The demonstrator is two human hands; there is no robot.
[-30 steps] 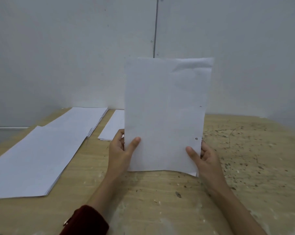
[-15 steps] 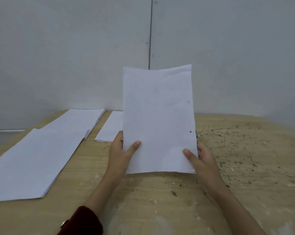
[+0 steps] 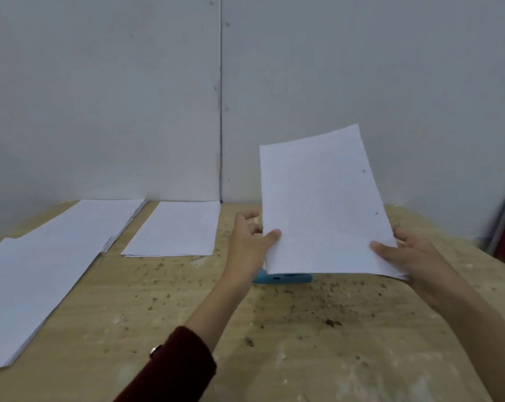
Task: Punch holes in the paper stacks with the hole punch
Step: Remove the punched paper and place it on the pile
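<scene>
White paper stack [image 3: 323,207], held upright above the worktop [image 3: 274,329] at 2 o'clock, two punched holes near its right edge. Left hand [image 3: 249,242]: grip pinching the lower left corner, thumb in front. Right hand [image 3: 410,256]: grip pinching the lower right corner. Blue hole punch [image 3: 283,277] lies just below the stack. Further paper stacks [image 3: 175,229] lie at 10 o'clock.

A thin white rectangular paper stack [image 3: 323,207] stands nearly upright, tilted rightward, with two small punched holes near its right edge. A light-blue hole punch [image 3: 283,277] lies on the surface just beneath its lower edge, mostly hidden. Three flat white paper stacks [image 3: 175,230] lie leftward.
</scene>
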